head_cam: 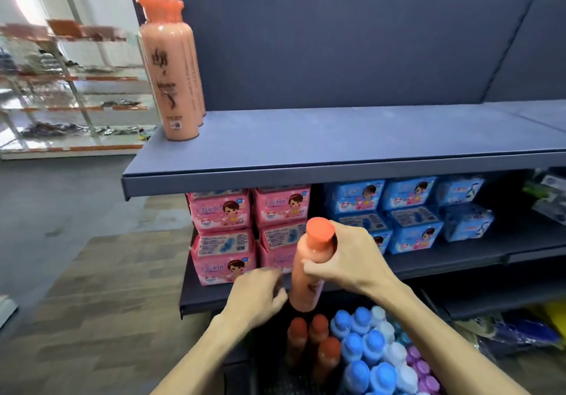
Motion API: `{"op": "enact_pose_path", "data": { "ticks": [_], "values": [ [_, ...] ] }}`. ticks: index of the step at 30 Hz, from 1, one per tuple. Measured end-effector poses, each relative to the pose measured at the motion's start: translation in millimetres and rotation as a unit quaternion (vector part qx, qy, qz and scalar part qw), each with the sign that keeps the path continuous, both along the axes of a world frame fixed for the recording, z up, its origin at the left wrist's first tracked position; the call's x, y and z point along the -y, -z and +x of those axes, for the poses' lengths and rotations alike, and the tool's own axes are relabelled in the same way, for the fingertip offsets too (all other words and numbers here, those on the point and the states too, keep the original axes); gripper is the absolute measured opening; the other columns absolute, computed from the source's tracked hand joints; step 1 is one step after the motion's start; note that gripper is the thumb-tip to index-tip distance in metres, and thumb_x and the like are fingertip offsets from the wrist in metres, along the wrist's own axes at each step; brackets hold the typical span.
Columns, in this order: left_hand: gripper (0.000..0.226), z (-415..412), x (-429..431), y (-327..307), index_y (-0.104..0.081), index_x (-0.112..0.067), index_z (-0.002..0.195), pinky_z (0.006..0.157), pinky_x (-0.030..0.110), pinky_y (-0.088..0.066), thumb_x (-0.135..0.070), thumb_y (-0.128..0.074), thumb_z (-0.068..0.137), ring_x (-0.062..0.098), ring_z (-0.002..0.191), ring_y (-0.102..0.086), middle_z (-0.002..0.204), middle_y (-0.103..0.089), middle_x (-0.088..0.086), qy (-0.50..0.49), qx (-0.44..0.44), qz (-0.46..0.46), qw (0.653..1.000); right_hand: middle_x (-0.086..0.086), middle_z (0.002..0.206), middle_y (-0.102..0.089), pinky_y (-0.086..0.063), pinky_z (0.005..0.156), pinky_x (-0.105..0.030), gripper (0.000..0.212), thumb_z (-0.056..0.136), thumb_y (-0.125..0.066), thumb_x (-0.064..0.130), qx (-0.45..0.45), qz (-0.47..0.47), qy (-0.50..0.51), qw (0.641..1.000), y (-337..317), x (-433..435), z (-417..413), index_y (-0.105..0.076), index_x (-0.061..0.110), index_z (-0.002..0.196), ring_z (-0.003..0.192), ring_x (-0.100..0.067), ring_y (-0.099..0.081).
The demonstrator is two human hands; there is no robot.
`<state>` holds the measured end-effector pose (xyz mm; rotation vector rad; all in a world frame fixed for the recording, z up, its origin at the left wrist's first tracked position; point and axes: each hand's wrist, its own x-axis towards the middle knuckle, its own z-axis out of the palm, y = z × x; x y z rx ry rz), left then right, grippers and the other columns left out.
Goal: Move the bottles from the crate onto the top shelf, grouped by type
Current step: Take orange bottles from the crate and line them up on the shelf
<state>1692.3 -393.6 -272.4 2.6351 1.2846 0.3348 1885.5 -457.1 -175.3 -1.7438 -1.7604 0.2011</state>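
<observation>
Orange bottle (306,275) is held upright above the crate (269,376), below the front edge of the top shelf (337,137). It is gripped just under the cap by the right hand (346,260), fingers wrapped round, while the left hand (257,293) is seen beside its lower body, fingers loosely bent and closed on nothing, contact not discernible. Body is judged rigid, smooth, fairly heavy if full and likely slippery, so a mid-body hold with the base supported is advised; matching bottles (171,82) are stood at the shelf's left end.
</observation>
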Motion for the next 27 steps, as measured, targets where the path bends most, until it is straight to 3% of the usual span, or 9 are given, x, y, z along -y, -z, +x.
{"op": "enact_pose_path", "data": {
  "ticks": [4, 7, 11, 15, 22, 24, 27],
  "values": [
    [0.02, -2.5, -0.5, -26.1, -0.054, -0.023, 0.089, 0.069, 0.037, -0.048, -0.042, -0.046, 0.085, 0.022, 0.089, -0.059, 0.091, -0.062, -0.004, 0.011, 0.018, 0.029, 0.999, 0.016, 0.06, -0.054, -0.033, 0.057, -0.017, 0.032, 0.054, -0.065, 0.059, 0.01, 0.035, -0.017, 0.999, -32.7, 1.7, -3.3, -0.042, 0.039, 0.064, 0.06, -0.006, -0.05],
    [0.02, -6.1, 1.1, -45.3, -0.052, -0.025, 0.09, 0.068, 0.036, -0.048, -0.044, -0.046, 0.086, 0.019, 0.088, -0.059, 0.089, -0.061, -0.006, 0.025, 0.035, 0.053, 0.998, 0.018, 0.06, -0.056, -0.034, 0.056, -0.012, 0.028, 0.057, -0.068, 0.053, 0.007, 0.058, -0.028, 0.998, -54.6, 4.2, -4.0, -0.045, 0.039, 0.065, 0.061, -0.002, -0.053],
    [0.022, -12.8, 3.2, -76.7, -0.053, -0.027, 0.091, 0.07, 0.035, -0.048, -0.046, -0.045, 0.084, 0.014, 0.087, -0.058, 0.089, -0.061, -0.009, 0.037, 0.065, 0.078, 0.994, 0.017, 0.064, -0.058, -0.037, 0.053, -0.016, 0.03, 0.057, -0.069, 0.048, -0.001, 0.093, -0.038, 0.995, -87.7, 5.5, -4.5, -0.046, 0.03, 0.063, 0.056, -0.006, -0.046],
    [0.023, -17.7, 4.4, -115.6, -0.059, -0.028, 0.095, 0.073, 0.034, -0.048, -0.046, -0.047, 0.085, 0.012, 0.086, -0.059, 0.09, -0.063, -0.011, 0.043, 0.096, 0.106, 0.989, 0.004, 0.063, -0.058, -0.04, 0.053, -0.021, 0.035, 0.058, -0.069, 0.048, 0.017, 0.129, -0.046, 0.99, -129.4, 3.6, -7.9, -0.052, 0.019, 0.065, 0.055, -0.01, -0.042],
    [0.018, -38.1, 8.0, -195.7, -0.059, -0.028, 0.09, 0.068, 0.032, -0.048, -0.044, -0.05, 0.087, 0.008, 0.078, -0.057, 0.083, -0.06, -0.012, 0.06, 0.127, 0.185, 0.973, 0.01, 0.052, -0.044, -0.034, 0.049, -0.017, 0.036, 0.062, -0.071, 0.044, 0.043, 0.191, -0.068, 0.978, -216.5, -4.0, -21.1, -0.044, 0.021, 0.057, 0.052, -0.009, -0.033],
    [0.016, -44.6, 5.3, -220.9, -0.059, -0.027, 0.088, 0.067, 0.032, -0.047, -0.042, -0.052, 0.088, 0.011, 0.077, -0.058, 0.081, -0.061, -0.011, 0.055, 0.118, 0.213, 0.968, 0.009, 0.052, -0.047, -0.036, 0.047, -0.018, 0.036, 0.062, -0.07, 0.048, 0.05, 0.201, -0.072, 0.976, -239.9, -7.1, -25.8, -0.049, 0.018, 0.058, 0.051, -0.008, -0.036],
    [0.01, -54.6, -4.5, -257.3, -0.06, -0.028, 0.086, 0.067, 0.034, -0.049, -0.037, -0.055, 0.087, 0.011, 0.075, -0.058, 0.08, -0.061, -0.013, 0.04, 0.121, 0.247, 0.961, 0.003, 0.056, -0.053, -0.046, 0.051, -0.026, 0.043, 0.063, -0.068, 0.05, 0.049, 0.203, -0.079, 0.975, -269.4, -15.7, -33.3, -0.065, 0.009, 0.076, 0.052, -0.006, -0.04]
  ]
}}
